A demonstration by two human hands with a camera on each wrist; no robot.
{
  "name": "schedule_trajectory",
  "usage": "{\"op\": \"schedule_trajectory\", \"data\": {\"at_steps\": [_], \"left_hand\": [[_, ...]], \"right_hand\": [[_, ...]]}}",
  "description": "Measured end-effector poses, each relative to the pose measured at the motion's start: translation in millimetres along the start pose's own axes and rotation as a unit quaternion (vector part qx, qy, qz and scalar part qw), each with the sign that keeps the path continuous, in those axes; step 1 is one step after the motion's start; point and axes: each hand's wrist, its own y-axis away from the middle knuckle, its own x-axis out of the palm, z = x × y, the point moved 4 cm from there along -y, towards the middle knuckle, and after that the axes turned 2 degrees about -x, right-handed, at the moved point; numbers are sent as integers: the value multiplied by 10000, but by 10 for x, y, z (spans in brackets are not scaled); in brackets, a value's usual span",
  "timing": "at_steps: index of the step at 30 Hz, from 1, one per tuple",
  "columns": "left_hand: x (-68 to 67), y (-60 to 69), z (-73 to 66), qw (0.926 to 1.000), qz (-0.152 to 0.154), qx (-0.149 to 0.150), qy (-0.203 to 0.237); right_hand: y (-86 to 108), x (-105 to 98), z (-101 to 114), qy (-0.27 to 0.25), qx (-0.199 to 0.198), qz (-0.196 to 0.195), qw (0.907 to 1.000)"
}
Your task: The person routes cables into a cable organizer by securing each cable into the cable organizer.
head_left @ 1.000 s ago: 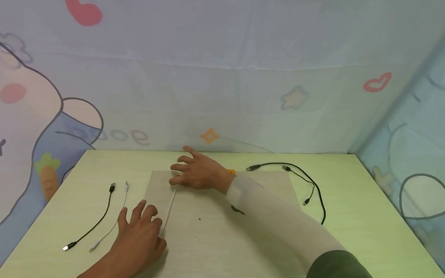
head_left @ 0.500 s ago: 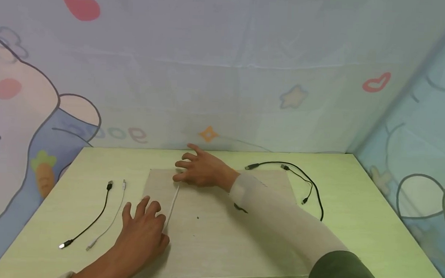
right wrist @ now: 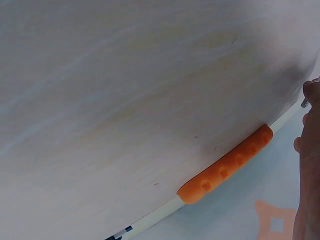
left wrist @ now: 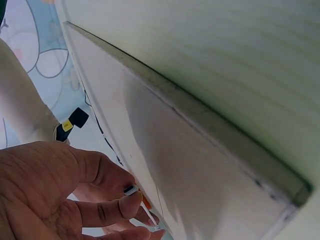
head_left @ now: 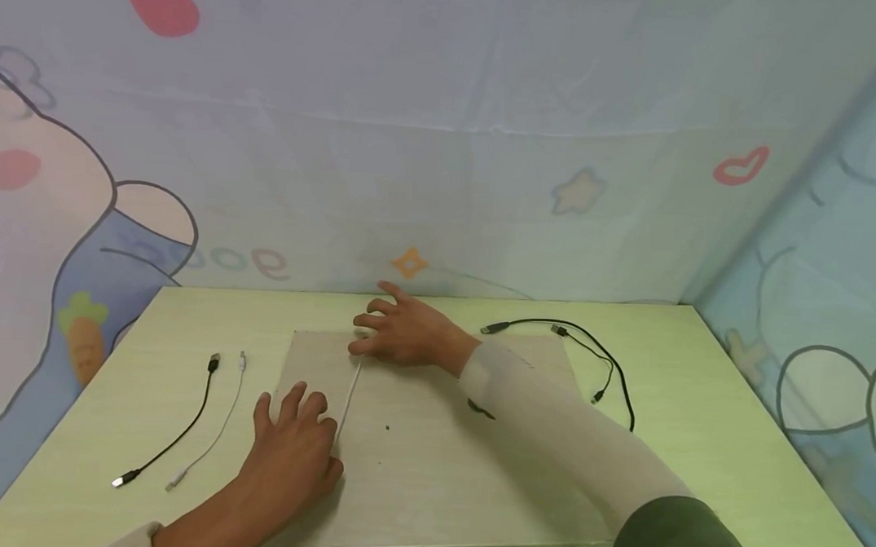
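Observation:
A short white charging cable [head_left: 349,396] is stretched between both hands above the beige board [head_left: 458,486]. My left hand [head_left: 294,447], near the board's left side, pinches its near plug [left wrist: 131,190] between thumb and index finger. Farther back, over the board's far left part, my right hand [head_left: 409,333] pinches the other end, its thumb and index finger together and the other fingers spread. In the right wrist view a metal plug tip [right wrist: 304,103] shows at the fingertips of the right hand [right wrist: 311,145].
Left of the board lie a black USB cable [head_left: 195,418] and a white cable [head_left: 218,439]. A long black cable [head_left: 611,354] and a short black cable [head_left: 596,350] lie back right. An orange bumpy grip [right wrist: 227,165] sits along the board's edge. A printed cloth [head_left: 444,143] hangs behind.
Both hands have shifted a little to the right over the board, keeping the white charging cable stretched between them. The cables on the table lie as before.

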Motion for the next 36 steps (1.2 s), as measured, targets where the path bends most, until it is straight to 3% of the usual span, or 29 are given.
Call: {"op": "schedule_trajectory", "data": {"at_steps": [9, 16, 36], "left_hand": [[-17, -34, -43, 9991, -374, 195, -54], [11, -108, -85, 9994, -231, 233, -124], [35, -207, -193, 9995, -254, 192, -52]], "right_hand": [[93, 33, -73, -150, 90, -1, 9998], [139, 69, -104, -297, 166, 193, 9992], [138, 72, -191, -513, 302, 476, 9971]]}}
